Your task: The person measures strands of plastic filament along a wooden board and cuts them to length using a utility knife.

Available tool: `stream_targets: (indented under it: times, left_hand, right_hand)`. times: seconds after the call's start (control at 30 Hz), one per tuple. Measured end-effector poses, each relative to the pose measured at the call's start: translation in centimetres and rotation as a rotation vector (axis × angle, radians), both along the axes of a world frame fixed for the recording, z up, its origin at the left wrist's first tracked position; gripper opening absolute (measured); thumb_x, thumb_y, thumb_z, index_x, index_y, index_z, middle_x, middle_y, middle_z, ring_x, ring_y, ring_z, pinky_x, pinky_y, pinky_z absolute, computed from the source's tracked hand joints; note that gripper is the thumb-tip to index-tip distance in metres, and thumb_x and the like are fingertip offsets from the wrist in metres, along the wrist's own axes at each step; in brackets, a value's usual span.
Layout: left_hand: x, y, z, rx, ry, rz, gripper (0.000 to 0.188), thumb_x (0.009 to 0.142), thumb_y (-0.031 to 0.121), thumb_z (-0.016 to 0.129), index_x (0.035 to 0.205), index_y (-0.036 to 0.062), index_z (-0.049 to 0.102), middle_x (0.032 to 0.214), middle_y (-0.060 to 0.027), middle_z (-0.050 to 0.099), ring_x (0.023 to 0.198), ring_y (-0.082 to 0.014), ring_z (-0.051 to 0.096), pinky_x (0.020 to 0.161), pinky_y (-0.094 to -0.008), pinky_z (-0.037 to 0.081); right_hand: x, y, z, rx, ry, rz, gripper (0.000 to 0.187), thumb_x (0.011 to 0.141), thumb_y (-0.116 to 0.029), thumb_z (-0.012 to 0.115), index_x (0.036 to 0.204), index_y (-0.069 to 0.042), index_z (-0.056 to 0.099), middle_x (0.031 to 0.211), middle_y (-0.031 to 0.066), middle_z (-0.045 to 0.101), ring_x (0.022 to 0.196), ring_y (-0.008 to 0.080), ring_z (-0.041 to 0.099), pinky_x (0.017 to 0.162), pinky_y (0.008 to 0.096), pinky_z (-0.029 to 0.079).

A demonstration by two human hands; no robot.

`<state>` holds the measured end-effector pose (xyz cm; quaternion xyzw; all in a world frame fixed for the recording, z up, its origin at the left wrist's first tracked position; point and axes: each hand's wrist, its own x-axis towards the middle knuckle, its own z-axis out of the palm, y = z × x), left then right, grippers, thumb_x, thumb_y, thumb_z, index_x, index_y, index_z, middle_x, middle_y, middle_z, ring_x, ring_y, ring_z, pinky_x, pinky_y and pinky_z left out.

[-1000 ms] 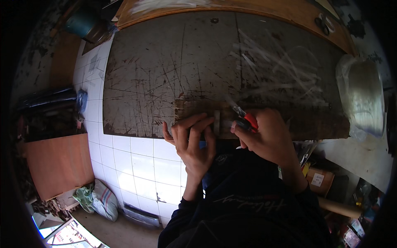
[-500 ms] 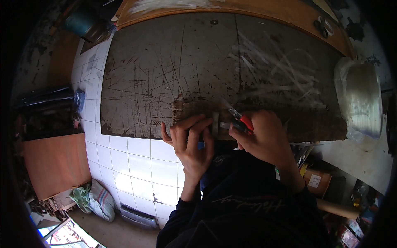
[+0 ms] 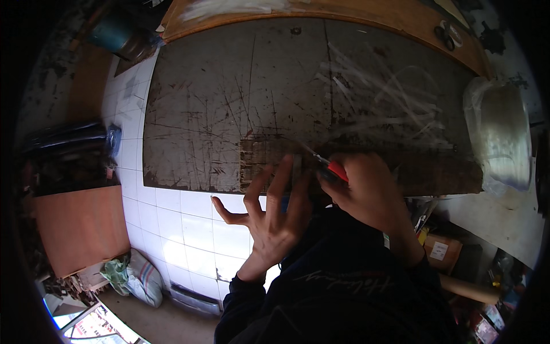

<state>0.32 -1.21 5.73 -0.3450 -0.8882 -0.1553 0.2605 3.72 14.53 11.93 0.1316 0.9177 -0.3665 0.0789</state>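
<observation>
My right hand (image 3: 366,180) is closed around a box cutter (image 3: 335,169) with a red and dark handle. Its thin blade points up and left over the worktop. My left hand (image 3: 272,221) has its fingers stretched and apart, the little finger out to the side. The forefinger lies beside a narrow grey bar (image 3: 297,170) on a worn wooden block (image 3: 247,163) at the table's near edge. The thumb reaches close to my right hand; its tip is blurred, and any small piece there is hidden.
Thin clear plastic strips (image 3: 395,97) lie across the scratched dark worktop (image 3: 200,86). A wrapped clear roll (image 3: 498,135) stands at the right, with scissors (image 3: 446,37) on the wooden ledge at the back. Left are white floor tiles (image 3: 166,223) and a brown board (image 3: 83,229).
My left hand has spread its fingers and shifted down and right, its thumb nearer my right hand. The clear piece beside my right thumb no longer shows. The knife blade has tilted lower.
</observation>
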Motion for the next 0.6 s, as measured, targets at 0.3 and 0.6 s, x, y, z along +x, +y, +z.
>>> stream_targets:
  times: [0.3,0.6]
  left_hand:
    - [0.1,-0.2,0.8,-0.103,0.010,-0.046,0.018,0.070,0.023,0.062,0.086,0.0270,0.069,0.121,0.0122,0.053,0.115,-0.0204,0.046,0.098,-0.0698,-0.009]
    - [0.2,0.4,1.5,-0.153,0.107,-0.059,0.023,0.069,0.003,0.062,0.082,0.0211,0.068,0.117,0.0066,0.058,0.120,-0.0238,0.043,0.104,-0.0617,-0.007]
  right_hand:
    - [5.7,5.2,2.8,0.258,0.001,-0.191,0.028,0.077,-0.027,0.068,0.087,-0.002,0.062,0.072,0.0142,0.061,0.062,0.0308,0.059,0.059,0.0355,0.047]
    - [15.0,16.9,2.8,-0.057,-0.199,-0.505,0.028,0.069,-0.002,0.068,0.095,0.003,0.058,0.072,0.0085,0.060,0.059,0.0144,0.057,0.054,0.0277,0.045]
